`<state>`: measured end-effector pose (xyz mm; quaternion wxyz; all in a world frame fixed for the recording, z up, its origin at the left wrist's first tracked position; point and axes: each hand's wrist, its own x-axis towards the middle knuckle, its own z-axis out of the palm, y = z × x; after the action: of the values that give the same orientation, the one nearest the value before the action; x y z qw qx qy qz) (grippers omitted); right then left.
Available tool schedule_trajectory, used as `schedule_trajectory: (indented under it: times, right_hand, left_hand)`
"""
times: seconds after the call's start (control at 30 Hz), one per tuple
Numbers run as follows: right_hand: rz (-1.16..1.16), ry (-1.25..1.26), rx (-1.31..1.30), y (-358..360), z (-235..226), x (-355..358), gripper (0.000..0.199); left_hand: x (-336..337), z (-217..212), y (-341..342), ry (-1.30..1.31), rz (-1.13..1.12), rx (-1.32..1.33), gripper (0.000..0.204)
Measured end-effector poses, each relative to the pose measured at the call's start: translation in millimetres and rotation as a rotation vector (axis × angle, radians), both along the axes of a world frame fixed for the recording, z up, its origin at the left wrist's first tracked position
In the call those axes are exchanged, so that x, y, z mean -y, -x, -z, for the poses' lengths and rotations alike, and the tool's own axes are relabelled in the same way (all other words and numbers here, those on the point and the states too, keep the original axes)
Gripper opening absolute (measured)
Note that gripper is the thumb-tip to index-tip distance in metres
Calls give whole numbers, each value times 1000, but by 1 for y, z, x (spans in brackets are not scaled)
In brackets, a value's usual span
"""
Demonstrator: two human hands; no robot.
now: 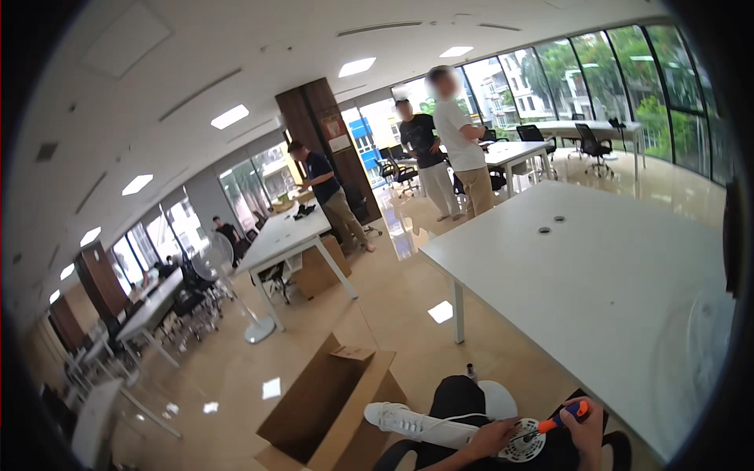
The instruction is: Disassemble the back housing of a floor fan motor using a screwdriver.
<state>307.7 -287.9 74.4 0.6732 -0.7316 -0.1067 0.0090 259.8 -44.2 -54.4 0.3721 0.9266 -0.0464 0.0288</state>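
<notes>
In my right hand (583, 432), closed around its handle, is an orange and blue screwdriver (564, 416). Its tip points left, at a round white slotted plastic part (528, 449) over my lap. My left hand (491, 439) grips the edge of that part, with some fingers hidden. A long white piece (416, 425) stretches left from there across my legs, with a white cord along it; how it joins the round part I cannot make out. Just beyond my knee lies a rounded white disc-like thing (498, 399), partly covered by my leg.
An open cardboard box (334, 408) stands on the floor at my left. The white table (581, 259) fills the right side, its edge close to my right hand. Farther off are a white standing fan (210, 263), desks, chairs and several people.
</notes>
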Motion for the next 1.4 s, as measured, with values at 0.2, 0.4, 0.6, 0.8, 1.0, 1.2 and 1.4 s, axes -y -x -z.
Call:
schedule_trajectory:
  times: [0.2, 0.4, 0.6, 0.8, 1.0, 1.2, 1.4]
  right_hand:
    - [-104, 50, 98, 6, -26, -19, 26]
    - [-96, 200, 124, 24, -36, -7, 28]
    - [-72, 328, 207, 20, -40, -7, 33]
    - [-116, 260, 190, 4, -34, -17, 32]
    - [-117, 170, 102, 8, -25, -11, 32]
    - [-79, 174, 155, 11, -26, -18, 31]
    - [-76, 236, 194, 6, -19, -22, 31]
  left_hand:
    - [-8, -12, 9, -56, -60, 105, 40]
    - [-12, -13, 31, -33, -28, 139, 36]
    - [-12, -17, 29, 46, 24, 103, 38]
    - [-23, -24, 19, -21, 12, 188, 46]
    - [-14, -21, 17, 43, 10, 267, 40]
    - [-12, -24, 21, 13, -18, 294, 39]
    - [-11, -26, 17, 11, -16, 264, 37]
